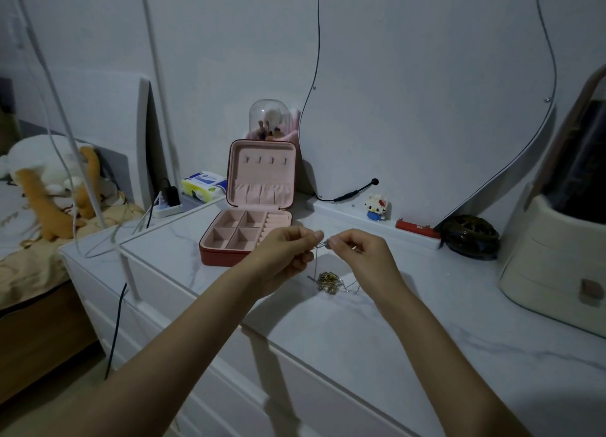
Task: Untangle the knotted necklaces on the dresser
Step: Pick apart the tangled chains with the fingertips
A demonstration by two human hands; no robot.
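Note:
A small tangle of gold and silver necklaces (329, 282) lies on the white marble dresser top (377, 331). A thin silver chain (316, 256) rises from the tangle to my hands. My left hand (286, 252) pinches the chain between thumb and forefinger just above the tangle. My right hand (356, 251) pinches the same chain a finger's width to the right. Both hands hover above the dresser, their fingertips nearly touching.
An open pink jewellery box (251, 220) stands just behind my left hand. A toy figure (377, 207), a red bar (417, 228) and a dark round hair clip (470, 236) sit along the mirror ledge. A cream organiser (554, 256) fills the right side.

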